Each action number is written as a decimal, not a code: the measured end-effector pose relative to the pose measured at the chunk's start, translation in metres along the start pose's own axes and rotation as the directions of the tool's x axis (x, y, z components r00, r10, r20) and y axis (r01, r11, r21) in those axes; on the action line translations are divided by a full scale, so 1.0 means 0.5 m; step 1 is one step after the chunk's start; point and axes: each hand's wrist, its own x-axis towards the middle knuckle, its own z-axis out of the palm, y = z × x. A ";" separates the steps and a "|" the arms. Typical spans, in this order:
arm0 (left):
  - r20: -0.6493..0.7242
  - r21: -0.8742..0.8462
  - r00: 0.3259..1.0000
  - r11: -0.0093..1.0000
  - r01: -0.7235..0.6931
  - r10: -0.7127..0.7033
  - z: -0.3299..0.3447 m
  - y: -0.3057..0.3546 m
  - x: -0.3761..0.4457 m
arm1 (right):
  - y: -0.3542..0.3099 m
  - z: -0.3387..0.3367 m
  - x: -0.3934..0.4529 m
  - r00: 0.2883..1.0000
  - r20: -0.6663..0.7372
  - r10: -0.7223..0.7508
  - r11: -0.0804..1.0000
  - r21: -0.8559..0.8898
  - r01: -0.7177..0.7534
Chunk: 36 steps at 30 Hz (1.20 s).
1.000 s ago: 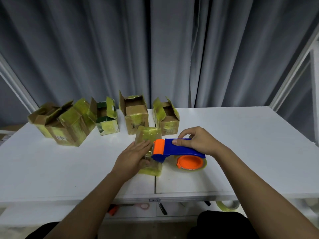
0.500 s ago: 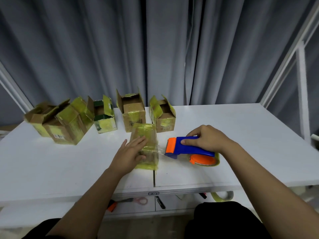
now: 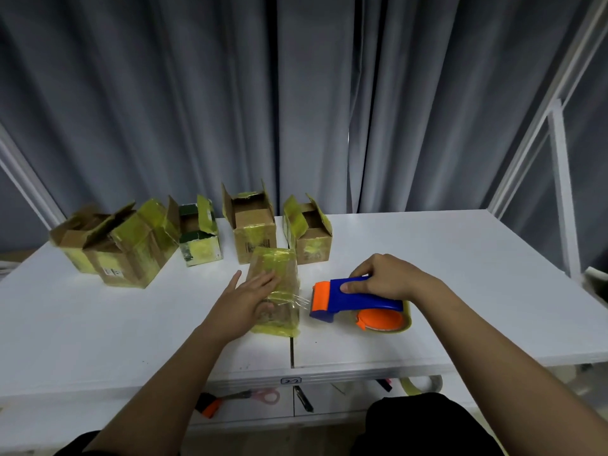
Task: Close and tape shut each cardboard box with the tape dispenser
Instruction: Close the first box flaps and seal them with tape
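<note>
White table point(image 3: 427, 258), frame centre: left hand point(image 3: 243, 301) flat, fingers spread, on taped box point(image 3: 274, 292); right hand point(image 3: 388, 278) clamped on tape dispenser point(image 3: 357, 299); open boxes point(image 3: 253, 222) behind.

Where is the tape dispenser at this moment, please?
In the head view, the tape dispenser lies on the white table, right of centre, under the right hand. It is just right of the closed box that the left hand presses.

Six cardboard boxes point(image 3: 274, 291), one tape dispenser point(image 3: 358, 302), two hands point(image 3: 245, 299).
</note>
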 end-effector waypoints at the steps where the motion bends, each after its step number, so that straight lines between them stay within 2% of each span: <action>1: 0.014 0.035 1.000 0.999 -0.007 0.006 -0.002 -0.001 -0.002 | -0.008 0.004 0.002 1.000 0.002 0.001 0.999 -0.040 -0.001; 4: 0.115 0.092 0.993 0.996 0.021 -0.031 -0.011 0.001 -0.005 | -0.028 0.009 0.006 1.000 -0.004 0.014 0.988 -0.154 -0.015; 8: 0.205 -0.025 0.970 0.990 0.140 -0.132 -0.021 0.031 0.007 | -0.043 0.013 0.008 1.000 0.016 0.021 0.978 -0.208 -0.017; 10: 0.135 -0.038 0.972 0.980 0.197 -0.191 -0.021 0.051 0.023 | -0.051 0.010 0.009 0.999 0.020 0.026 0.974 -0.225 -0.021; 14: -0.072 0.068 0.955 0.954 0.294 -0.289 0.012 0.080 0.048 | -0.073 0.010 0.011 0.999 -0.023 0.037 0.952 -0.305 -0.042; 17: -0.224 0.008 0.946 0.970 0.241 -0.233 0.031 0.077 0.050 | -0.091 0.021 0.015 0.995 -0.098 -0.003 0.916 -0.399 -0.036; 18: -0.237 -0.013 0.943 0.971 0.238 -0.234 0.033 0.073 0.051 | -0.097 0.028 0.018 0.993 -0.112 -0.023 0.907 -0.420 -0.027; 23: 0.002 0.012 0.943 0.943 0.331 -0.331 0.035 0.061 0.053 | -0.122 0.064 0.029 0.980 -0.174 -0.102 0.882 -0.471 0.008; 31: -0.017 -0.028 0.939 0.939 0.343 -0.343 0.031 0.067 0.054 | -0.161 0.095 0.021 0.930 -0.295 -0.221 0.805 -0.593 0.003; 36: -0.031 -0.038 0.932 0.933 0.359 -0.360 0.034 0.067 0.053 | -0.168 0.112 0.025 0.931 -0.315 -0.185 0.769 -0.636 -0.063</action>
